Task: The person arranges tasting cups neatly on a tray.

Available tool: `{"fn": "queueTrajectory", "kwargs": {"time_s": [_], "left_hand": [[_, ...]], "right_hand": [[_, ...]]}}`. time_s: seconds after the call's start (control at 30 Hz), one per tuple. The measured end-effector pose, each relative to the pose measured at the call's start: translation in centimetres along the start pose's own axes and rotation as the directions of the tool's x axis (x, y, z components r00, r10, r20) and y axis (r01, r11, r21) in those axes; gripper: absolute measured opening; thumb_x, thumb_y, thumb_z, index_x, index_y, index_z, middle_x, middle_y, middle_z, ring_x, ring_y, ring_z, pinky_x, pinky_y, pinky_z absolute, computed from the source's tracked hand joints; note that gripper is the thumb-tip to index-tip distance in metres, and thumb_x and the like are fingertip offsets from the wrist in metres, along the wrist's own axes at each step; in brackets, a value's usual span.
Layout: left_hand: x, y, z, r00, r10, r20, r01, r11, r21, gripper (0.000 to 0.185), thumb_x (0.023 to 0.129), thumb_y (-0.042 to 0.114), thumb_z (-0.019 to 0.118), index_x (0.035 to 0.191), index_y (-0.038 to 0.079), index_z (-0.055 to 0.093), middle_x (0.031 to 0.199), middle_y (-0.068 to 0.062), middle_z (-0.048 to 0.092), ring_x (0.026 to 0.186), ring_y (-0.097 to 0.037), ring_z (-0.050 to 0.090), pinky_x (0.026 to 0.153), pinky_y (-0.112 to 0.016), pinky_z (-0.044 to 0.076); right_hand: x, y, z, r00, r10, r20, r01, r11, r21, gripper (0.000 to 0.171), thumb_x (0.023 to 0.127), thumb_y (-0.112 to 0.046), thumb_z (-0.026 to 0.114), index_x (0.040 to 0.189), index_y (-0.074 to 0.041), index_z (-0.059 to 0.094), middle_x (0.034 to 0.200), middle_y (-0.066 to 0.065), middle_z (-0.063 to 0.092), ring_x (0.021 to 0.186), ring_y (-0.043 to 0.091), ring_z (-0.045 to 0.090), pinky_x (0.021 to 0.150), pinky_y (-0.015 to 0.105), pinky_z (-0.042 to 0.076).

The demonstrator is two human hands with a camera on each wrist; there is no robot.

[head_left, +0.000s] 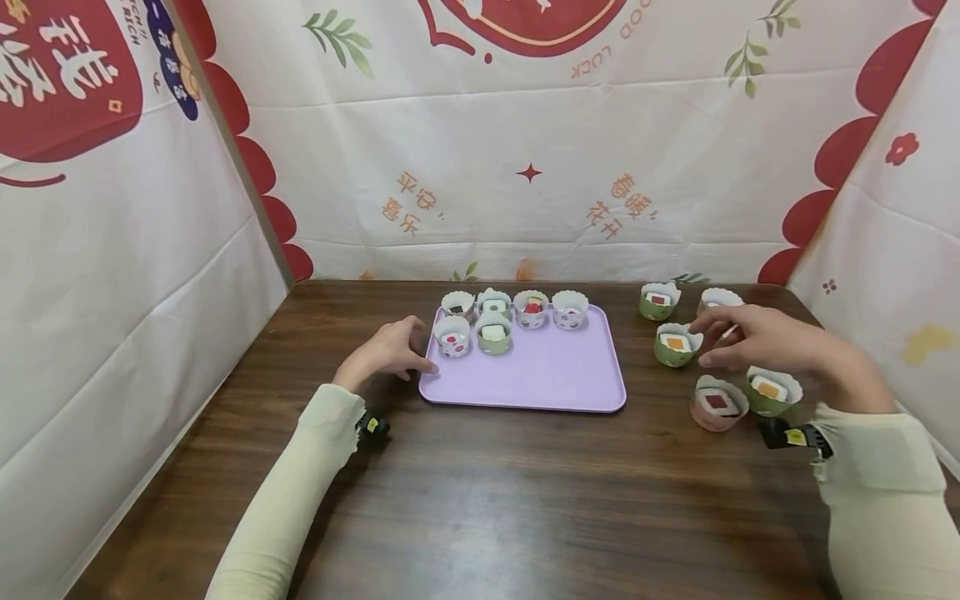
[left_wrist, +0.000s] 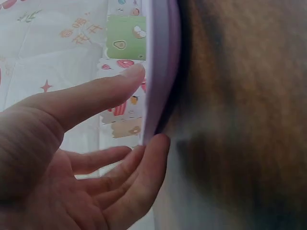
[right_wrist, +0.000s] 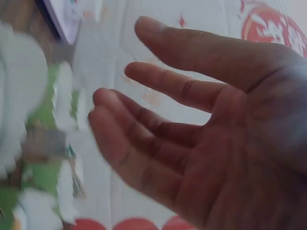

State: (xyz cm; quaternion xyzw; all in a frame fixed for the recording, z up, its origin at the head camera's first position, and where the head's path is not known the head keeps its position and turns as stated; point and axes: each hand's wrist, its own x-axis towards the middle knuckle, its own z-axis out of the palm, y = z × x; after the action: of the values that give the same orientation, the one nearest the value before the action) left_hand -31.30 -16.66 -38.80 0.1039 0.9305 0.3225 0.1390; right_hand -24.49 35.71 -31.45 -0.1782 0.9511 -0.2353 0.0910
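Observation:
My left hand (head_left: 390,347) is at the left edge of a lilac tray (head_left: 555,379), its thumb by the rim and fingers loosely bent at the tray's edge in the left wrist view. Several paper cups with small sweet-like pieces stand on the tray, including a green cup (head_left: 493,335) and a white patterned cup (head_left: 453,338). My right hand (head_left: 765,337) hovers over the cups at the right, holding nothing, its fingers apart and slightly bent. Nearest to its fingertips is a green cup with an orange-topped piece (head_left: 674,345).
Around the right hand stand a pink cup (head_left: 717,404), another green cup (head_left: 772,392), a green cup with a red-topped piece (head_left: 660,301) and a partly hidden cup (head_left: 720,297). Printed cloth (head_left: 487,192) walls the brown table (head_left: 480,492) at the back and sides.

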Motion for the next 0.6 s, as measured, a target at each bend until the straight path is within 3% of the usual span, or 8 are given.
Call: {"fn": "queueTrajectory", "kwargs": {"time_s": [0.2, 0.33, 0.5, 0.57, 0.6], "left_hand": [[0.1, -0.2, 0.2, 0.998, 0.046, 0.052, -0.043, 0.998, -0.052, 0.080, 0.083, 0.012, 0.086, 0.148, -0.004, 0.042, 0.112, -0.024, 0.069, 0.077, -0.024, 0.072, 0.063, -0.034, 0.066], [0.2, -0.3, 0.3, 0.995, 0.045, 0.084, -0.039, 0.996, -0.079, 0.081, 0.085, 0.008, 0.084, 0.150, -0.007, 0.039, 0.113, -0.024, 0.069, 0.077, -0.024, 0.073, 0.065, -0.034, 0.066], [0.5, -0.2, 0.6, 0.994, 0.036, 0.108, -0.024, 0.994, -0.106, 0.080, 0.085, 0.004, 0.082, 0.152, -0.008, 0.038, 0.116, -0.024, 0.068, 0.080, -0.024, 0.073, 0.067, -0.034, 0.066], [0.5, -0.2, 0.8, 0.993, 0.033, 0.112, -0.020, 0.993, -0.115, 0.080, 0.085, 0.004, 0.081, 0.152, -0.008, 0.038, 0.117, -0.024, 0.067, 0.080, -0.023, 0.072, 0.067, -0.034, 0.066], [0.6, -0.2, 0.8, 0.993, 0.031, 0.113, -0.017, 0.993, -0.120, 0.080, 0.085, 0.003, 0.081, 0.152, -0.007, 0.038, 0.117, -0.024, 0.067, 0.081, -0.024, 0.073, 0.066, -0.035, 0.066]], "right_hand": [[-2.0, 3.7, -1.7, 0.998, -0.022, -0.062, 0.019, 0.999, -0.039, 0.047, 0.082, -0.010, 0.085, 0.122, 0.003, 0.064, 0.110, 0.015, 0.070, 0.088, -0.010, 0.057, 0.071, 0.020, 0.055], [-3.1, 5.9, -2.3, 1.000, 0.009, -0.012, -0.010, 0.999, -0.048, 0.057, 0.079, -0.011, 0.087, 0.128, 0.001, 0.061, 0.123, 0.022, 0.066, 0.099, -0.010, 0.054, 0.075, 0.020, 0.052], [-3.6, 8.3, -2.2, 0.998, -0.030, 0.060, 0.029, 0.999, 0.017, 0.052, 0.080, -0.004, 0.083, 0.127, -0.020, 0.065, 0.120, -0.020, 0.062, 0.102, -0.011, 0.053, 0.076, 0.019, 0.053], [-3.4, 8.9, -2.0, 0.995, -0.017, 0.098, 0.012, 0.999, 0.047, 0.052, 0.082, -0.005, 0.082, 0.126, -0.027, 0.065, 0.119, -0.020, 0.062, 0.103, -0.007, 0.054, 0.076, 0.019, 0.053], [-3.3, 9.0, -1.9, 0.992, 0.001, 0.125, -0.008, 0.998, 0.059, 0.051, 0.083, -0.006, 0.081, 0.127, -0.027, 0.065, 0.122, -0.012, 0.063, 0.106, 0.000, 0.056, 0.077, 0.020, 0.054]]}}
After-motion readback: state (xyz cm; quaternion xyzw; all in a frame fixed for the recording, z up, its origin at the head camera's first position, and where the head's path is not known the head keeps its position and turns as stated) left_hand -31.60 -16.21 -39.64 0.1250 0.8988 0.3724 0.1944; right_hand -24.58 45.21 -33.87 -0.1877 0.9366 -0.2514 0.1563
